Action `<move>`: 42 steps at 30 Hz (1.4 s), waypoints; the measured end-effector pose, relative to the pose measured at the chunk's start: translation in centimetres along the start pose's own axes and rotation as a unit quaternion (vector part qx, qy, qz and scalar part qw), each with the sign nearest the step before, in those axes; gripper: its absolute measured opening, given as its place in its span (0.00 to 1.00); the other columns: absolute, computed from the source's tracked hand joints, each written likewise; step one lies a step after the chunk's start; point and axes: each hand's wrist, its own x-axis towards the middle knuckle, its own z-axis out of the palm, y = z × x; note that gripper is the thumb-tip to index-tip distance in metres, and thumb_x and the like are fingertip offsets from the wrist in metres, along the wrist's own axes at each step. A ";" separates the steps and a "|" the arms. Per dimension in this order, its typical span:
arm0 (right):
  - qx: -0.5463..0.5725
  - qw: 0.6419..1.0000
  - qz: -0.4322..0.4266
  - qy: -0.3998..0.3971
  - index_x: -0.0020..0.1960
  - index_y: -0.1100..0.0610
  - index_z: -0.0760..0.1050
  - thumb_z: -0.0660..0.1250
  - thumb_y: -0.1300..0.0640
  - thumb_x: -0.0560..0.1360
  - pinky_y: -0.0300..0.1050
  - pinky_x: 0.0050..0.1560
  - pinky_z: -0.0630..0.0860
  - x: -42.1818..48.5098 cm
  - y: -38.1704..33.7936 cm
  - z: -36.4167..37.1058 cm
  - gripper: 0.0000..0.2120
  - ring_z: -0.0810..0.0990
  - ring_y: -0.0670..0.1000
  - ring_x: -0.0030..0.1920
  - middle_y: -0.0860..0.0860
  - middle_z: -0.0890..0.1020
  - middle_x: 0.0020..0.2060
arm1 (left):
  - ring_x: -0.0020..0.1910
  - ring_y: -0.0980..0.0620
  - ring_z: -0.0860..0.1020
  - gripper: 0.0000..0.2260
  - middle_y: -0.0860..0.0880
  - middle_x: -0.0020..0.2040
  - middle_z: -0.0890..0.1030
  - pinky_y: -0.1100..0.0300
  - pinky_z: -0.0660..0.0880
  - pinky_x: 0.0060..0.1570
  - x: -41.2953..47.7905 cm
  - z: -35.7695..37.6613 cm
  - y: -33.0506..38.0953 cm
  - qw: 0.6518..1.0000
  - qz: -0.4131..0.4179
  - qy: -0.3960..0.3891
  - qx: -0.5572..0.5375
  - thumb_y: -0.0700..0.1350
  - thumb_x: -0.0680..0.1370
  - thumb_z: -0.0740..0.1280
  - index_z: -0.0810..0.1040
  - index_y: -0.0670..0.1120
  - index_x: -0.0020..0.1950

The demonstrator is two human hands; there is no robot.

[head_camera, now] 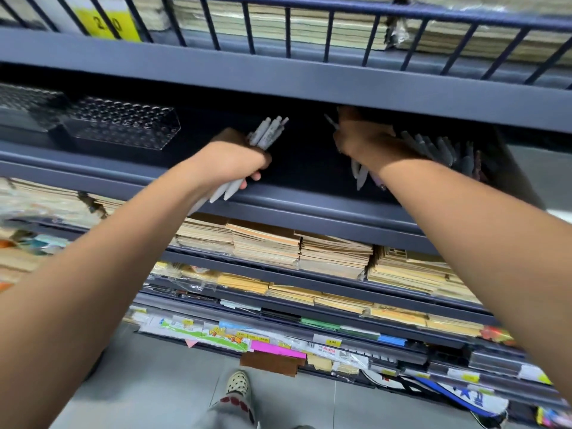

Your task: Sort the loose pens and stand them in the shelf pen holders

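Note:
My left hand grips a bundle of grey pens at the front of the dark shelf, their clicker ends pointing up and back. My right hand reaches deeper into the same shelf, holding a few grey pens whose tips stick out below it. Just right of that hand lies a heap of loose grey pens. Two clear pen holders with rows of round holes stand at the shelf's left, well apart from both hands.
The shelf's front lip runs under both hands, and the shelf above hangs low over them. Stacks of tan notebooks fill the lower shelves. Grey floor and my shoe show below.

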 end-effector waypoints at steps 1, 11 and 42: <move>0.000 1.000 0.010 -0.005 0.75 0.52 0.58 0.55 0.53 0.82 0.41 0.66 0.56 0.2 0.0 0.0 0.23 0.61 0.57 0.73 0.55 0.62 0.75 | 0.16 0.54 0.71 0.05 0.51 0.24 0.80 0.68 0.66 0.19 -0.5 -0.2 -0.2 1.000 -0.006 0.005 -0.023 0.44 0.69 0.69 0.78 0.45 0.34; -0.040 0.997 0.051 -0.047 0.76 0.54 0.55 0.61 0.58 0.78 0.57 0.65 0.71 -0.6 -0.4 -1.0 0.29 0.67 0.65 0.69 0.61 0.63 0.72 | 0.21 0.52 0.69 0.07 0.50 0.25 0.73 0.63 0.67 0.23 -4.2 0.0 -0.3 0.989 -0.038 -0.039 -0.138 0.43 0.72 0.69 0.73 0.43 0.36; 0.595 0.785 0.076 -0.153 0.46 0.55 0.83 0.74 0.48 0.64 0.39 0.34 0.76 -19.6 -16.3 7.7 0.15 0.76 0.50 0.31 0.54 0.80 0.34 | 0.21 0.53 0.67 0.09 0.49 0.27 0.71 0.65 0.68 0.20 -12.4 -12.7 -17.1 0.910 -0.032 0.051 -0.409 0.44 0.75 0.70 0.77 0.49 0.34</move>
